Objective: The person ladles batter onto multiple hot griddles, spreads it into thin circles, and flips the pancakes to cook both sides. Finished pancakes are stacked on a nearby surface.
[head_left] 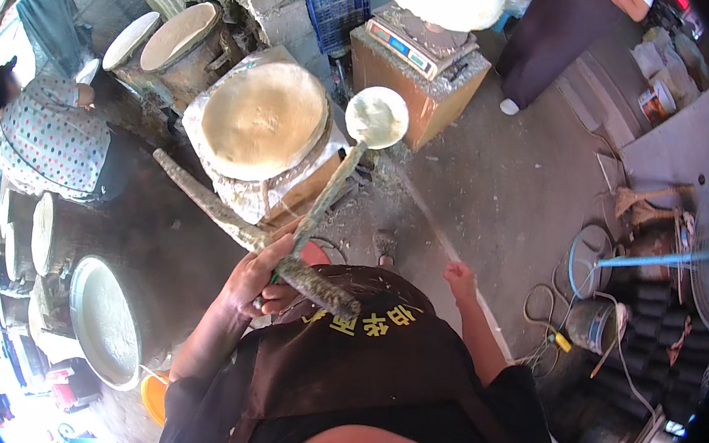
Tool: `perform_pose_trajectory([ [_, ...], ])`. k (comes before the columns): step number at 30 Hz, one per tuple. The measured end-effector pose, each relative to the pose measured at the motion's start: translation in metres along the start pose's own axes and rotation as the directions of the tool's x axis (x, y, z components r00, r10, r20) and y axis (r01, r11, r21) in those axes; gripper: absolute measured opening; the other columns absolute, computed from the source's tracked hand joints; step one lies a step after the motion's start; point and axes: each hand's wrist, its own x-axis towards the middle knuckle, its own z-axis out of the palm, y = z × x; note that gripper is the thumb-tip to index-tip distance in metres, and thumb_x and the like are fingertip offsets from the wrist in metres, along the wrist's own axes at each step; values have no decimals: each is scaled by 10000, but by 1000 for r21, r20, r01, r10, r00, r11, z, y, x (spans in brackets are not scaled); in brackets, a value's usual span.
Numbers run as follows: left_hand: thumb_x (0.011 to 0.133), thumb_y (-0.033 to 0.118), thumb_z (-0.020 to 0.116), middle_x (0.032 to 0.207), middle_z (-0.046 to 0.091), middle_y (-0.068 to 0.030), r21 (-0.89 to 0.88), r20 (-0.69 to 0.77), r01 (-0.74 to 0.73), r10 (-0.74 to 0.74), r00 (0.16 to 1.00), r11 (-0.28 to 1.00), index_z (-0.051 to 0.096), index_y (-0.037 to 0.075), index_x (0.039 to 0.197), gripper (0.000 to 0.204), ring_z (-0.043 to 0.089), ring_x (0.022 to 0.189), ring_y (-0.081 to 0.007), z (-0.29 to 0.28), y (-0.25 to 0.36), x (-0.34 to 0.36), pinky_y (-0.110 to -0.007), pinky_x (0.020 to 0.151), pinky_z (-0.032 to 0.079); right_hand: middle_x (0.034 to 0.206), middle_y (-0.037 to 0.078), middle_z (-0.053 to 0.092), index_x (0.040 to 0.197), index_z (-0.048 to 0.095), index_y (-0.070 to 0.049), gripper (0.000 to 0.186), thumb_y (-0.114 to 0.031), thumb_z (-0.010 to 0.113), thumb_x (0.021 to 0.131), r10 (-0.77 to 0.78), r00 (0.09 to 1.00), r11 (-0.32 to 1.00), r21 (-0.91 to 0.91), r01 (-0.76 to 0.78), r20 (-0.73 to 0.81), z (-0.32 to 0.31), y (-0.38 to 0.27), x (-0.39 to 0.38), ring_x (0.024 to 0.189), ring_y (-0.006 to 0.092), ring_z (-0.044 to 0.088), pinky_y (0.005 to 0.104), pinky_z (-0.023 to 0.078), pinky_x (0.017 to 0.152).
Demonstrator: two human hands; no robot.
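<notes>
My left hand, in front of my apron, is closed around a thick, batter-crusted stick that slants from upper left to lower right. A long-handled ladle reaches away from the same hand. Its handle is caked too, and its round pale bowl hangs beside the scale's stand. How the stick and the handle meet is hidden by my fingers. Left of the ladle is a round griddle with a pale tan layer over it. My right hand hangs low at my right side, fingers curled, with nothing visible in it.
A digital scale stands on a brown box under a pale rounded mass. Two more griddles are at the back left. A tub of pale batter sits at near left. One person is at left, another at the back. Hoses lie at right.
</notes>
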Motion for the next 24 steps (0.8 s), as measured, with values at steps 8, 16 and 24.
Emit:
perform_pose_trajectory([
  [8,1015,386,368,508,315,32,295,212,113,-181,960,949,259,176,1487,528,314,331,-79,-13,-64,-59,-182,263,208,1106,114,656,1151,616,-48,339,-150,691,836,-454,884,890,-92,446,-105,-11,-193,-211,1009,246,628,338,485,890],
  [16,1018,358,391,670,462,20,336,186,264,-339,922,904,283,237,1475,485,318,422,-27,26,-162,-94,-166,302,261,1095,157,613,1382,451,-122,582,-178,674,848,-439,793,733,-342,588,423,3,-305,-379,977,268,633,357,508,812],
  [24,996,300,481,629,327,63,318,482,315,-439,758,894,420,271,1297,308,282,424,-25,64,-241,-165,-183,307,212,744,15,561,1345,485,-52,508,-35,595,850,-375,749,927,-211,311,-546,-73,-93,-519,548,86,503,253,422,479],
])
